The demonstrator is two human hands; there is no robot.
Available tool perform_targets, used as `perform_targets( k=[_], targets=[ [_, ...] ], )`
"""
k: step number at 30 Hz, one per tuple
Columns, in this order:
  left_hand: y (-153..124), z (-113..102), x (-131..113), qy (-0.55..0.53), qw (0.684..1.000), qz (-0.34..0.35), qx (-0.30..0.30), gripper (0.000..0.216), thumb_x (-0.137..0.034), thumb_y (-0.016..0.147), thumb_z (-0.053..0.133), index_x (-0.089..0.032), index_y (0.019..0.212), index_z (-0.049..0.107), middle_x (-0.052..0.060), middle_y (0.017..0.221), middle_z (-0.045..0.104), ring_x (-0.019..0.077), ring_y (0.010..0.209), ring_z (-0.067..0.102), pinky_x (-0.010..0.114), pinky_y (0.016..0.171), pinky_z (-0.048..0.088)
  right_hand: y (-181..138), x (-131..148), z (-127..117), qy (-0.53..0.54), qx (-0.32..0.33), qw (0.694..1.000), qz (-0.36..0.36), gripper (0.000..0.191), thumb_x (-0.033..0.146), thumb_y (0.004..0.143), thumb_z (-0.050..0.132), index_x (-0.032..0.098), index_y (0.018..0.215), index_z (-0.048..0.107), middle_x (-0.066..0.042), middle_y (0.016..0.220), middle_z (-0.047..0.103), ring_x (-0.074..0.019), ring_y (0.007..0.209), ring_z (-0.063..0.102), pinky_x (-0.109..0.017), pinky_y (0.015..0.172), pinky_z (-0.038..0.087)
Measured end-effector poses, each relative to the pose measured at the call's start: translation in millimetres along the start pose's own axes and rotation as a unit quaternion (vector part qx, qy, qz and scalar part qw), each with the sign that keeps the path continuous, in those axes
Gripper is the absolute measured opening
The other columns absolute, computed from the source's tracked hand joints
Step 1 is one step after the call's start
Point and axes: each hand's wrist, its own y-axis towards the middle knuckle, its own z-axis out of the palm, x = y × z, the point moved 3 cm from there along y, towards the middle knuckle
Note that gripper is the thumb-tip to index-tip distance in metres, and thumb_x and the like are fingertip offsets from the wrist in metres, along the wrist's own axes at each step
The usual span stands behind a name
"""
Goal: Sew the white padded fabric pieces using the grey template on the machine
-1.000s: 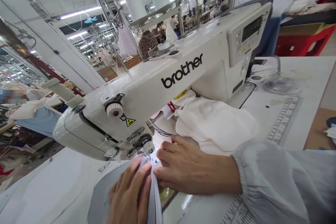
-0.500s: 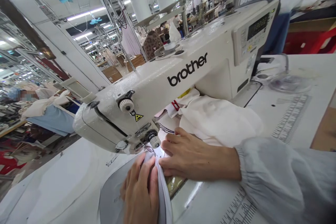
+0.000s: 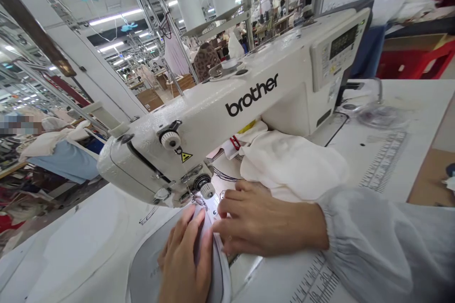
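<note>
A cloth bundle (image 3: 291,165) lies on the table (image 3: 423,104) under the sewing machine's arm (image 3: 220,109).

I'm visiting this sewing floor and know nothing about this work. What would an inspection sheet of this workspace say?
Surface: white sewing table, printed with a ruler scale.
Job's things: Brother sewing machine, with pale grey fabric folded beneath its head.
Clutter: bunched white cloth behind the right hand.
Hands: left hand rests on the grey fabric; right hand, in a gathered grey sleeve, lies alongside it, close to the needle area.
Cables: nothing seen.
Surroundings: white thread cones overhead; other workstations and distant people, blurred.
</note>
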Motion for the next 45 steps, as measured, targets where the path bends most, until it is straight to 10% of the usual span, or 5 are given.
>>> perform_targets(
  k=[7,25,38,45],
  targets=[
    [-9,-2,-2,0.113,0.988,0.101,-0.022,0.051,-0.031,0.093,0.047,-0.024,0.143,0.042,0.007,0.143,0.055,0.0236,0.125,0.058,0.038,0.088,0.053,-3,0,4,0.014,0.009,0.999,-0.047,0.023,0.039,0.1,0.052,0.021,0.103,0.066,-0.003,0.099,0.061,-0.0166,0.091,0.05,-0.034,0.08,0.032],
    [8,2,-21,0.059,0.993,-0.099,0.01,0.047,-0.039,0.098,0.031,-0.021,0.129,0.062,0.006,0.142,0.056,0.0274,0.127,0.056,0.047,0.097,0.05,0,-4,3,-0.003,-0.021,0.999,-0.026,0.024,0.036,0.101,0.05,0.018,0.097,0.066,-0.002,0.098,0.063,-0.0166,0.089,0.051,-0.033,0.079,0.031],
    [9,2,-26,0.026,0.995,-0.078,-0.057,0.049,-0.038,0.096,0.031,-0.013,0.12,0.067,0.015,0.133,0.063,0.0338,0.119,0.061,0.059,0.091,0.052,-5,1,-2,0.022,-0.027,0.997,-0.067,0.015,0.029,0.098,0.055,0.018,0.097,0.065,-0.001,0.09,0.063,-0.015,0.085,0.05,-0.033,0.079,0.028],
    [8,-10,-10,-0.015,0.999,-0.011,-0.035,0.043,-0.043,0.094,0.04,-0.019,0.119,0.067,0.01,0.133,0.063,0.0272,0.119,0.063,0.046,0.092,0.057,-7,4,2,-0.007,-0.021,0.996,-0.089,0.021,0.027,0.1,0.05,0.018,0.088,0.064,0.0,0.085,0.061,-0.0146,0.08,0.049,-0.034,0.077,0.028]
  ],
)
